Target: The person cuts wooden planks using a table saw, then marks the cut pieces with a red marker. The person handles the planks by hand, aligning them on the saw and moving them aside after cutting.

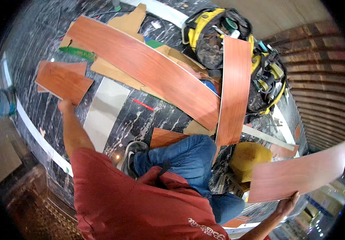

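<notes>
Fisheye view from wearer's head; faces steeply down; torso (136,204) close below, floor (134,130) farther

raised plank (300,172): smooth wood-grain face, soft sheen | left-side plank piece (65,81): same wood look, more satin tbh | floor (137,122): dark marble-look, pretty glossy | torn carton (131,23): matt cardboard, ragged edges | tool bag (210,56): matt, fabric-looking | jeans (176,154): denim | shirt (132,196): soft matt cloth | corrugated wall (324,84): ribbed, dull, can't tell what material
</notes>
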`<state>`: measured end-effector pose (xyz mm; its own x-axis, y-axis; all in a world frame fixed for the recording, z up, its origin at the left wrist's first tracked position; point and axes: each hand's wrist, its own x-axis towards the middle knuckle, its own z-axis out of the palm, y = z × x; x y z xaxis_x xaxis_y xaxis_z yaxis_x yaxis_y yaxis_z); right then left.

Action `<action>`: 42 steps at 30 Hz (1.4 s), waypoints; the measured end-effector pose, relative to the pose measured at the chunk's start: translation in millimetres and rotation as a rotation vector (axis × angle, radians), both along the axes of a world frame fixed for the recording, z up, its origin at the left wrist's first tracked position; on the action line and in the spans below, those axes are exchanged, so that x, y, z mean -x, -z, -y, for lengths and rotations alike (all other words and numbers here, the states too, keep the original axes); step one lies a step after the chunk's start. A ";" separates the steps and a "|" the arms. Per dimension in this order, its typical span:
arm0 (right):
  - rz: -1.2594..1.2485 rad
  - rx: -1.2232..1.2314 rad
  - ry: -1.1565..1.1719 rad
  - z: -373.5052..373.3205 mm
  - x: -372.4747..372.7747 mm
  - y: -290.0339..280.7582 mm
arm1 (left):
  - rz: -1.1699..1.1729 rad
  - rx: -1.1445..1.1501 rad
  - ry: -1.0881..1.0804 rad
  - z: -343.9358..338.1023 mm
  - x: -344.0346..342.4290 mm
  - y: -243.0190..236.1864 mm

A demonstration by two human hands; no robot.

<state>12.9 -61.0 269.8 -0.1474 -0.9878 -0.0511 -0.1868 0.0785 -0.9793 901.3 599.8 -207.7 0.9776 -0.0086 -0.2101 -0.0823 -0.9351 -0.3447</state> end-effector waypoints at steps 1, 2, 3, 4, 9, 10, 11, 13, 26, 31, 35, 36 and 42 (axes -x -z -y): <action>-0.221 0.005 -0.068 12.7 -8.2 5.4 | 0.006 -0.047 0.014 25.4 -2.9 6.4; -0.071 -0.015 -0.103 27.7 -18.3 14.9 | 0.009 -0.100 0.018 46.2 0.7 10.3; 0.092 -0.055 -0.141 45.6 -39.2 30.0 | 0.166 0.190 0.102 65.8 11.6 23.9; -0.072 0.011 -0.201 59.9 -43.2 54.2 | 0.283 0.463 0.263 100.9 11.2 31.9; -0.520 0.167 -0.297 105.9 -144.8 127.7 | -0.145 1.579 -0.230 360.8 140.1 -9.2; -0.456 0.076 -0.351 113.7 -157.3 148.5 | -0.156 1.502 -0.314 365.0 138.9 -8.3; -0.397 -0.018 -0.399 120.9 -170.0 169.1 | -0.165 1.423 -0.394 372.0 133.0 -2.1; -0.288 0.057 -0.340 141.4 -165.8 239.1 | -0.127 1.376 -0.506 381.8 109.2 34.6; -0.714 0.096 -0.510 150.6 -217.2 298.5 | -0.567 2.298 -0.828 405.5 101.1 31.9; -0.731 0.256 -0.405 155.1 -197.9 281.4 | -0.319 2.279 -0.745 395.0 120.2 -58.1; -0.696 0.351 -0.401 134.4 -149.4 251.0 | -0.172 2.371 -0.463 346.3 120.2 -138.1; -0.669 0.277 -0.357 123.2 -135.3 245.5 | -0.201 2.345 -0.410 339.4 128.9 -163.6; -0.147 0.134 -0.362 51.2 -138.9 154.7 | 0.298 2.166 -0.102 344.5 188.1 -381.0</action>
